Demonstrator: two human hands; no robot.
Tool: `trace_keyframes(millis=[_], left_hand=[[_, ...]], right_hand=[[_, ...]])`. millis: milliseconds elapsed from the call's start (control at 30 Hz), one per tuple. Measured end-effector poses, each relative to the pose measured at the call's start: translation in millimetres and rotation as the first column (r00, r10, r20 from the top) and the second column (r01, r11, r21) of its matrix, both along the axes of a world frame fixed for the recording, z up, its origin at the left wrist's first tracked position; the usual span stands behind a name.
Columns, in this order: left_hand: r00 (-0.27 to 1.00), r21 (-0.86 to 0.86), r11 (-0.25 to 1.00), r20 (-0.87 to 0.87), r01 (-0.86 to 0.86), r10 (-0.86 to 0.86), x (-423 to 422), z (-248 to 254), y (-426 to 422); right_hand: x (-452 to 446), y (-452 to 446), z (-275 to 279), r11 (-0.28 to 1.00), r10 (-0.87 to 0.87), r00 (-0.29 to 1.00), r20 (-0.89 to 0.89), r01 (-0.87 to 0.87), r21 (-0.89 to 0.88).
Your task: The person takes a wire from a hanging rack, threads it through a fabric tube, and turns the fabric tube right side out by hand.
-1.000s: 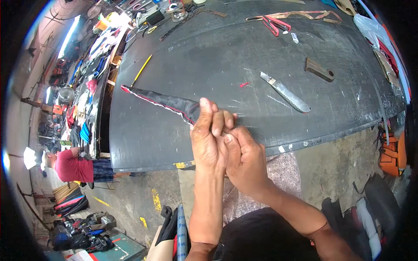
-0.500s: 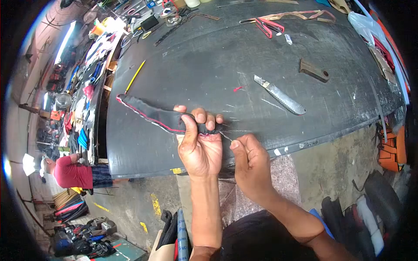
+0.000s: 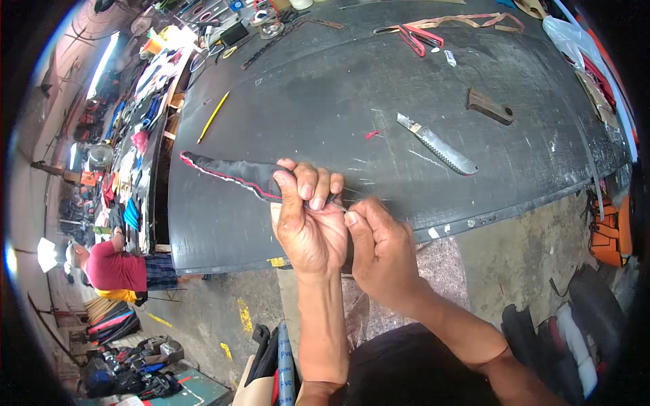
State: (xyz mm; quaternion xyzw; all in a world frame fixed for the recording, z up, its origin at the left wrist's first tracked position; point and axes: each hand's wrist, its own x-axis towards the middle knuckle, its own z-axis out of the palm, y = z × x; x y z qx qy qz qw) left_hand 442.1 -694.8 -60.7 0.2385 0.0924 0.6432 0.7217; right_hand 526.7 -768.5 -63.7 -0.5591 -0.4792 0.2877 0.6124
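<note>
My left hand (image 3: 306,227), palm up, is closed around one end of a narrow black fabric piece (image 3: 237,173) edged with red piping and a ragged white border. The piece's free end points left over the dark table (image 3: 298,122). Close to the left fingertips, my right hand (image 3: 380,250) pinches a thin pale thread (image 3: 344,208) between thumb and forefinger. The gripped end of the fabric is mostly hidden by my left fingers.
On the table lie a utility knife (image 3: 443,150), a yellow pencil (image 3: 213,117), a brown block with a hole (image 3: 491,107), red-handled snips (image 3: 412,40) and a red scrap (image 3: 372,135). A person in a red shirt (image 3: 116,265) is at the left.
My right hand has moved up and left, closer to my left hand. The left fingers have curled further over the fabric, and its held end shows less.
</note>
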Motion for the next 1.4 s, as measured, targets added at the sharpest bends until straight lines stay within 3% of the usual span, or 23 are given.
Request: trace_keyframes(millis=[200, 267, 433, 567, 833, 1233, 1333, 1400], left_hand=[[0.999, -0.057, 0.998, -0.049, -0.006, 0.003, -1.8, 5.6, 10.9], [0.997, -0.165, 0.985, -0.070, -0.052, 0.041, -2.3, 11.4, 12.5], [0.996, -0.215, 0.975, -0.080, -0.056, 0.040, -12.2, 10.6, 15.2], [0.994, -0.230, 0.972, -0.102, -0.049, 0.026, -25.6, 6.4, 21.0], [0.993, -0.218, 0.975, -0.120, -0.048, 0.022, -37.6, 7.0, 27.0], [0.995, -0.275, 0.957, -0.002, 0.096, -0.101, -53.5, 4.3, 38.6], [0.996, -0.320, 0.944, 0.021, -0.081, 0.092, -51.2, 7.6, 35.0], [0.991, -0.307, 0.951, 0.109, -0.037, 0.074, -55.2, 2.0, 36.6]], right_hand=[[9.7, 2.5, 4.9, 0.999, 0.013, 0.999, 0.033, -0.012, -0.038], [10.1, 0.6, 8.1, 1.000, 0.017, 0.998, 0.053, -0.018, 0.020], [15.2, -2.2, 8.4, 0.988, 0.073, 0.992, 0.103, -0.086, 0.130], [26.9, -10.9, 8.4, 0.976, 0.186, 0.964, 0.188, -0.203, 0.078], [43.3, -27.0, 11.9, 0.973, 0.222, 0.947, 0.232, -0.229, 0.003], [56.6, -43.1, 1.8, 0.977, 0.205, 0.930, 0.306, -0.215, 0.000], [57.9, -48.3, -0.8, 0.980, 0.200, 0.943, 0.266, -0.195, -0.044], [59.4, -53.9, -4.0, 0.982, 0.189, 0.950, 0.249, -0.179, -0.065]])
